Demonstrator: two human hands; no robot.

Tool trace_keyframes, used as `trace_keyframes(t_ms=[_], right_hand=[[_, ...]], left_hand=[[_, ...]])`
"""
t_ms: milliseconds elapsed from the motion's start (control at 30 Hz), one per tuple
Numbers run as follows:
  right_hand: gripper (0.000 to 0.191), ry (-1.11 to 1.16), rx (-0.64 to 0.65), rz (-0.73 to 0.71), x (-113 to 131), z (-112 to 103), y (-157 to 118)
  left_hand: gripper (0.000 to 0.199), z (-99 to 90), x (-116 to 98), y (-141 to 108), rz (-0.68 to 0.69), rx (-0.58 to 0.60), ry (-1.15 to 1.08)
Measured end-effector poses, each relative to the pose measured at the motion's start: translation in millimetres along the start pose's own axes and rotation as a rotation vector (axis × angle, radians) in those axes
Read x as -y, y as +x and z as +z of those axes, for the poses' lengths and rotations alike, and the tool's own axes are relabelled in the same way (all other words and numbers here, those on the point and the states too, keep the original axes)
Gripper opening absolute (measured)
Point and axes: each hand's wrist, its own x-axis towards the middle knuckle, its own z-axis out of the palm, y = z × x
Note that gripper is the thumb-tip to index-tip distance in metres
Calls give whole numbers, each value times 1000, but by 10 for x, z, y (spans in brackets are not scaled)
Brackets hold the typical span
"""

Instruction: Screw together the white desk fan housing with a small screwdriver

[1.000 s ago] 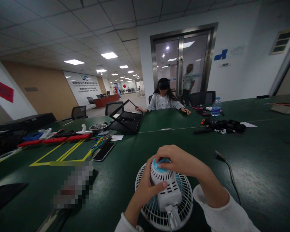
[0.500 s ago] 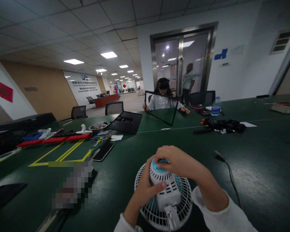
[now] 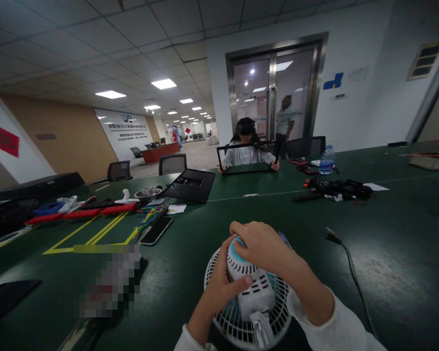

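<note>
Gripped from both sides, the white fan (image 3: 247, 302) is held face-down on the green table (image 3: 388, 273) near its close edge: the left hand (image 3: 219, 287) clasps its motor housing (image 3: 250, 282), the right hand (image 3: 261, 246) covers the blue cap.

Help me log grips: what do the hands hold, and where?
Both hold the small fan: left hand on the motor housing's side, right hand over its blue-ringed end.

Green table (image 3: 388, 234), glass doors (image 3: 272, 95)
</note>
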Motion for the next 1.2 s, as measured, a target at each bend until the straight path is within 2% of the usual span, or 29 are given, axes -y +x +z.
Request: trace_keyframes(t_ms=[133, 267, 367, 467, 600, 767, 1067, 1200], right_hand=[[19, -30, -2, 38, 27, 18, 11], [18, 13, -10, 10, -49, -6, 15], [17, 158, -62, -60, -192, -53, -5], [20, 360, -91, -191, -370, -93, -34], [27, 540, 4, -328, -551, -102, -34], [32, 668, 168, -361, -592, -70, 8], [32, 732, 246, -375, -564, -26, 25], [31, 710, 272, -413, -576, -46, 28]], left_hand=[[79, 2, 28, 6, -5, -8, 4], [82, 11, 25, 11, -13, -3, -7], [78, 16, -11, 11, 14, -6, 22], [75, 14, -39, 8, 31, -4, 33], [75, 7, -33, 9, 41, -9, 39], [75, 17, -25, 14, 36, -7, 19], [84, 24, -12, 13, -12, -15, -25], [83, 20, -8, 16, 0, -6, -38]])
